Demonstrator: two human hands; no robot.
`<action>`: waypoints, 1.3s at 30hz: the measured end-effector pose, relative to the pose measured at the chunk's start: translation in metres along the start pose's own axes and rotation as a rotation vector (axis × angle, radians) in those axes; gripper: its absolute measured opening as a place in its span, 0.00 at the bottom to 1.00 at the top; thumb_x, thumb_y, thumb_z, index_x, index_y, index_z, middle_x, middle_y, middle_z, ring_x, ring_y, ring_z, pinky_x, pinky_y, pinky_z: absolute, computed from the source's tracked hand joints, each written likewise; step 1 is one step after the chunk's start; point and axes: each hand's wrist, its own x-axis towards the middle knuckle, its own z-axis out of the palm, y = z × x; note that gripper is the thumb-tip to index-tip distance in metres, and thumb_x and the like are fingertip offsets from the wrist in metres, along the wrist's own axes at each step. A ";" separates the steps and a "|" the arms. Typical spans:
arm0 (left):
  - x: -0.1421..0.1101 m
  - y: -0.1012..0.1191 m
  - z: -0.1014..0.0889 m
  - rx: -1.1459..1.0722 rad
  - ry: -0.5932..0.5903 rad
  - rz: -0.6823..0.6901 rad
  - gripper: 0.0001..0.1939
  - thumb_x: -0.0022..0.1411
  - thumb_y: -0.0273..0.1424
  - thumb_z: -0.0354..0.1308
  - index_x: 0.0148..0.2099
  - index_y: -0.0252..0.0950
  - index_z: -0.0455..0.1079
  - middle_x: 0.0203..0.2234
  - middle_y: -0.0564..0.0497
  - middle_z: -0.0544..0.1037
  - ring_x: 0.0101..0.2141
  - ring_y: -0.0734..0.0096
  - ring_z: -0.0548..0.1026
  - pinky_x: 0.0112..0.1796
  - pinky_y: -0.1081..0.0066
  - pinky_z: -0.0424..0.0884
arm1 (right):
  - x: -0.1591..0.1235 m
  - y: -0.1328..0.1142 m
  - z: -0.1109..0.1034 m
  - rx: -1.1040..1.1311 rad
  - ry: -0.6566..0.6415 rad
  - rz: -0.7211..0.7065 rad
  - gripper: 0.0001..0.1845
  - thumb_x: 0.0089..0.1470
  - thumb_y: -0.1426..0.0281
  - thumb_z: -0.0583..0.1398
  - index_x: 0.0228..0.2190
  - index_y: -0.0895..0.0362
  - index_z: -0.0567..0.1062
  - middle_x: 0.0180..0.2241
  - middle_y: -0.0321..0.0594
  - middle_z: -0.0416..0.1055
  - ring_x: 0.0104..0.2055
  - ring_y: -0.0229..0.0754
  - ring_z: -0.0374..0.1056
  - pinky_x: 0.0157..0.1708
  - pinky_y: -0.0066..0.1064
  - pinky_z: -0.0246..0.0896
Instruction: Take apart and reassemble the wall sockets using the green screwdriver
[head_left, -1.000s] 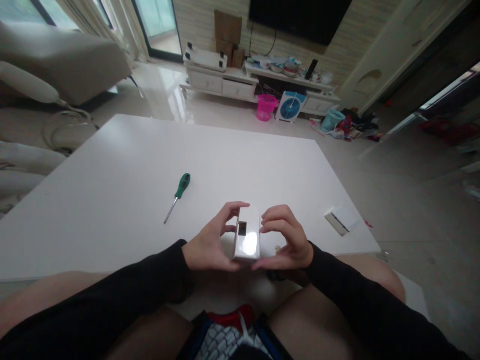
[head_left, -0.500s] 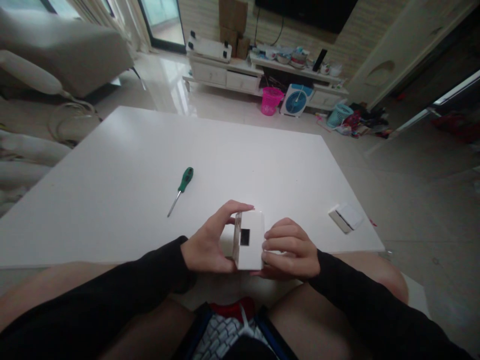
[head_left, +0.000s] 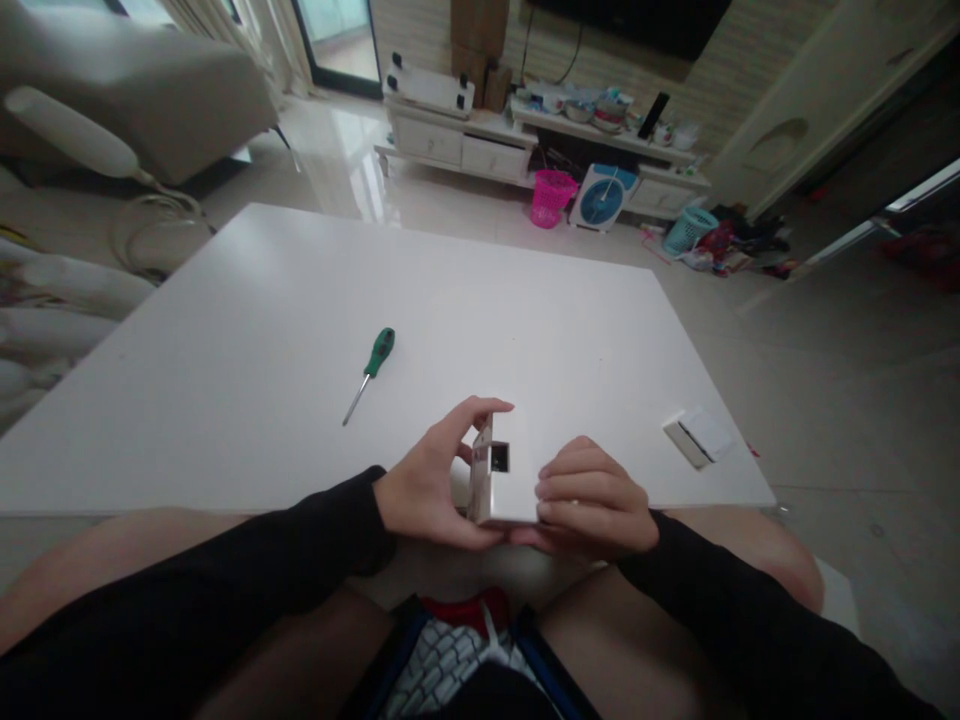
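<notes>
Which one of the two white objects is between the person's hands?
The white box with the dark square; the other white object lies near the right edge of the table.

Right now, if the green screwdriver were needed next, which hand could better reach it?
Left, probably: the left hand is nearer the green screwdriver, though it would have to leave the white box to the right hand.

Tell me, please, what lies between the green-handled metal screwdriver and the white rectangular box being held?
In the head view, the left hand and some bare white tabletop lie between the screwdriver and the box.
</notes>
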 end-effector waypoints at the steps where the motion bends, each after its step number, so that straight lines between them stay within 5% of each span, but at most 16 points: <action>1: -0.001 -0.001 0.003 -0.039 0.001 -0.061 0.53 0.43 0.30 0.77 0.68 0.46 0.56 0.51 0.47 0.68 0.46 0.61 0.72 0.38 0.68 0.77 | 0.000 0.000 0.002 0.022 0.030 0.041 0.16 0.51 0.72 0.75 0.40 0.55 0.79 0.32 0.39 0.80 0.34 0.41 0.76 0.29 0.33 0.75; 5: -0.001 0.000 0.012 -0.223 -0.030 -0.274 0.52 0.43 0.32 0.78 0.66 0.46 0.55 0.47 0.48 0.68 0.46 0.60 0.71 0.32 0.73 0.74 | 0.004 0.000 0.003 0.069 0.018 0.117 0.15 0.53 0.71 0.73 0.41 0.57 0.77 0.31 0.40 0.78 0.33 0.42 0.74 0.30 0.34 0.74; 13: -0.001 0.002 0.022 -0.525 -0.039 -0.471 0.48 0.43 0.35 0.79 0.62 0.43 0.56 0.48 0.47 0.69 0.45 0.62 0.73 0.37 0.70 0.72 | 0.005 0.003 0.005 0.085 0.038 0.165 0.12 0.54 0.72 0.72 0.39 0.57 0.76 0.31 0.40 0.75 0.33 0.42 0.71 0.30 0.35 0.71; 29: -0.009 -0.014 0.047 -0.769 0.132 -0.574 0.38 0.39 0.32 0.78 0.52 0.38 0.66 0.41 0.52 0.76 0.38 0.67 0.73 0.39 0.71 0.67 | -0.007 0.005 0.035 0.108 0.176 0.378 0.09 0.50 0.77 0.63 0.28 0.53 0.68 0.29 0.34 0.64 0.27 0.37 0.60 0.24 0.30 0.56; 36: -0.009 -0.005 0.057 -0.880 0.182 -0.672 0.33 0.41 0.32 0.76 0.49 0.37 0.67 0.38 0.53 0.75 0.36 0.69 0.74 0.35 0.72 0.69 | -0.008 0.016 0.039 0.051 0.197 0.228 0.10 0.50 0.80 0.60 0.25 0.53 0.68 0.26 0.33 0.62 0.27 0.37 0.58 0.24 0.31 0.56; 39: -0.004 0.005 0.050 -0.963 0.221 -0.693 0.30 0.46 0.37 0.74 0.49 0.36 0.68 0.37 0.51 0.76 0.35 0.68 0.74 0.34 0.72 0.69 | -0.013 0.018 0.039 0.087 0.111 0.083 0.10 0.53 0.76 0.60 0.23 0.52 0.67 0.25 0.35 0.63 0.27 0.40 0.59 0.25 0.34 0.57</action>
